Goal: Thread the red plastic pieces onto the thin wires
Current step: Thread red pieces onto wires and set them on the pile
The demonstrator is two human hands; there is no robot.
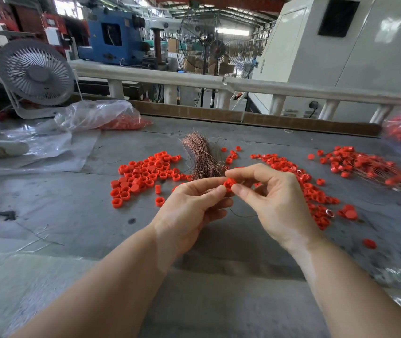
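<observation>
Pinching ridged red cap (229,183), both hands.

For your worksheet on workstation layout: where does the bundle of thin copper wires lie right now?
In the head view, the bundle of copper wires lies mid-table, just beyond the hands, between the left pile of red plastic pieces and the right pile.

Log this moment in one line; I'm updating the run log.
step: threading | left hand: pinches red piece | right hand: pinches red piece | wire bundle: on table
</observation>
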